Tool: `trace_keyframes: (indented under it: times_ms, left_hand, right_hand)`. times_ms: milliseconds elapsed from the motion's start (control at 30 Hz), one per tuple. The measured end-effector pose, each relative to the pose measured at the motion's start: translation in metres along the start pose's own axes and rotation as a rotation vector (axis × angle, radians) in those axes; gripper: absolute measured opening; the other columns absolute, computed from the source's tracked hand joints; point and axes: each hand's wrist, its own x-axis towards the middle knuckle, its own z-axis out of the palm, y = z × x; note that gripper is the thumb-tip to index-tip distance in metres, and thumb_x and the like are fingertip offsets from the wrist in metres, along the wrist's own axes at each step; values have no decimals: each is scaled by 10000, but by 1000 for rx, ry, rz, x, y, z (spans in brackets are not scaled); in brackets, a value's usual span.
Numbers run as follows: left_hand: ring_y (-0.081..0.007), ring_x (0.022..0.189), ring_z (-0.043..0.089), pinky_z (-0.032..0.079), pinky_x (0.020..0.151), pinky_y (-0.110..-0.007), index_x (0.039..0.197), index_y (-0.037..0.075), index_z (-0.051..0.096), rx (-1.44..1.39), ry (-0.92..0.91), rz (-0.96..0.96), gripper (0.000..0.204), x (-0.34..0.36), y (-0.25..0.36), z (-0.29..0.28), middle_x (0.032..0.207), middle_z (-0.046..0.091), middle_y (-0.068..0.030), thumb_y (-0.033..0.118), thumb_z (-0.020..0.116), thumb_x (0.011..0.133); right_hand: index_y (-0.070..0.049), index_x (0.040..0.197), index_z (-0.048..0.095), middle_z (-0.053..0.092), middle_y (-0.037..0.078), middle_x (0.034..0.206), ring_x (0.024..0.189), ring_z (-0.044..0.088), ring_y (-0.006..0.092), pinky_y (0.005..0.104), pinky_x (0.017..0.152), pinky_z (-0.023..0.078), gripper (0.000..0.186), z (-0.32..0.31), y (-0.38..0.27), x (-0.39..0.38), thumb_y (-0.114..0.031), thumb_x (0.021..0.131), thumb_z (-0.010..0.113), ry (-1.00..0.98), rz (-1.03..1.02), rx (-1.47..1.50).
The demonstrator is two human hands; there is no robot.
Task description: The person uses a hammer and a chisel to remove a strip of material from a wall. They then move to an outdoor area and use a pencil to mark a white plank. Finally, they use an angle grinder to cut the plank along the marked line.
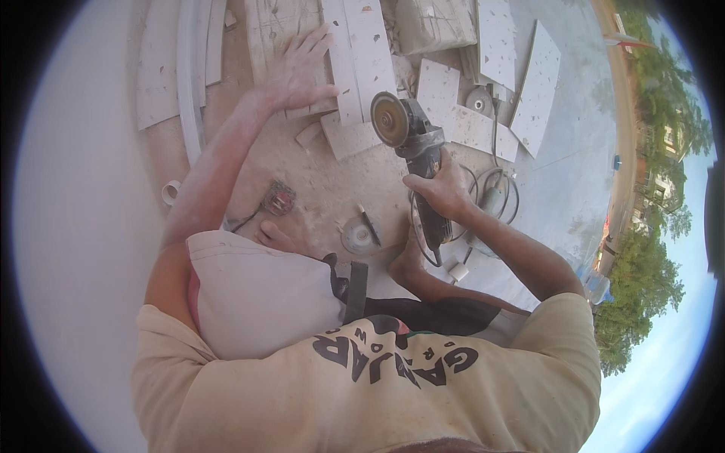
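My right hand (pixel 445 187) is wrapped around the body of a dark angle grinder (pixel 427 160), which is held up with its round brown disc (pixel 389 119) at the upper left end. The grinder's power cord hangs from its lower end. My left hand (pixel 302 74) has its fingers spread and lies at the edge of a white speckled tile strip (pixel 352 57). Beneath that hand is a dusty pale block (pixel 281 30). The disc is to the right of the strip, and I cannot tell whether it turns.
A loose disc (pixel 357 235) and a dark pen-like stick (pixel 369 224) lie near my feet. A red object (pixel 279 198) is on the left. Cable loops surround a grey tool (pixel 494 199) on the right. Speckled tile pieces (pixel 535 87) and a chunky block (pixel 434 26) lie farther off.
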Motion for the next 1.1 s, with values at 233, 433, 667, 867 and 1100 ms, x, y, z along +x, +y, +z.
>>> trace_keyframes:
  times_ms: [233,433,667,867,1100]
  left_hand:
    - [-282,1547,160,130,1282,-466,1573,40,266,24,15,0,999,-2,2,1,1673,189,-107,519,713,819]
    - [-335,1542,159,163,1275,-462,1577,45,257,9,13,20,1008,-2,-1,0,1674,182,-117,475,740,802]
    - [-283,1550,154,140,1281,-475,1571,70,280,16,-40,-54,991,0,4,-2,1678,181,-85,529,718,810]
    - [-269,1547,166,138,1280,-485,1570,68,280,45,11,-24,1011,-1,1,2,1674,186,-91,549,727,802]
    - [-271,1549,160,125,1282,-483,1567,66,285,34,18,-3,1011,-1,1,3,1673,188,-93,554,727,800]
  right_hand:
    - [81,1259,526,691,228,1047,1007,685,317,408,911,530,761,19,22,5,-331,678,793,36,-19,-95]
    - [92,1287,513,688,255,1061,1012,687,342,412,914,530,787,24,18,-1,-333,684,785,34,20,-132]
    - [145,1282,470,682,285,1045,1007,684,393,438,917,531,837,24,11,-5,-359,682,765,-10,34,-55]
    - [108,1324,478,688,260,1055,991,689,343,422,894,539,834,26,16,-2,-345,690,777,-3,43,-93]
    - [120,1320,470,684,271,1065,1000,685,362,431,904,534,847,29,18,-2,-354,687,773,-1,51,-71]
